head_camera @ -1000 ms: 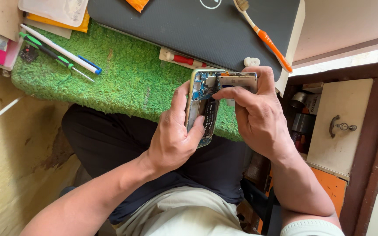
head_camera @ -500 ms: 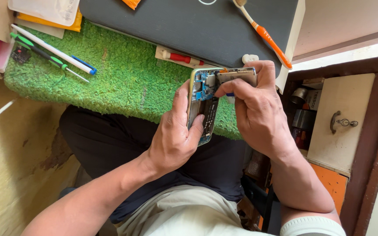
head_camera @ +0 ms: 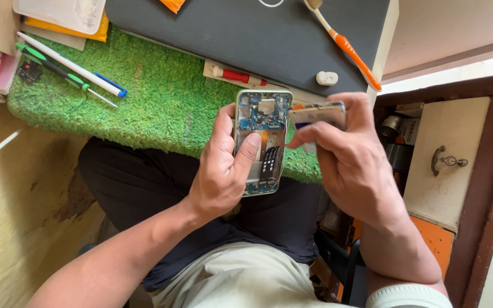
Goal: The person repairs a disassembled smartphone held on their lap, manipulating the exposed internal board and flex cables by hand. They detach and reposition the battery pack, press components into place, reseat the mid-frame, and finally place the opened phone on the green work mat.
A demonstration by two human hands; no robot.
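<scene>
My left hand (head_camera: 221, 171) grips an opened phone (head_camera: 261, 140) with its back cover off, the blue circuit board and a dark ribbon cable exposed; my thumb presses on the middle of it. My right hand (head_camera: 349, 159) pinches a small flat rectangular part (head_camera: 318, 114) just right of the phone's upper edge, lifted clear of the frame. Both hands hover over the front edge of a green turf mat (head_camera: 144, 102), above my lap.
A dark grey board (head_camera: 246, 34) lies behind the mat with an orange toothbrush (head_camera: 346, 45) and a small white piece (head_camera: 326, 77). A green screwdriver (head_camera: 58, 71), a white pen (head_camera: 72, 71) and a red-handled tool (head_camera: 238, 75) rest nearby. A white cabinet door (head_camera: 446, 154) stands at right.
My right hand has pulled the flat part off the phone's top and moved it to the right. The circuit board is now uncovered. My left thumb has shifted onto the phone's middle.
</scene>
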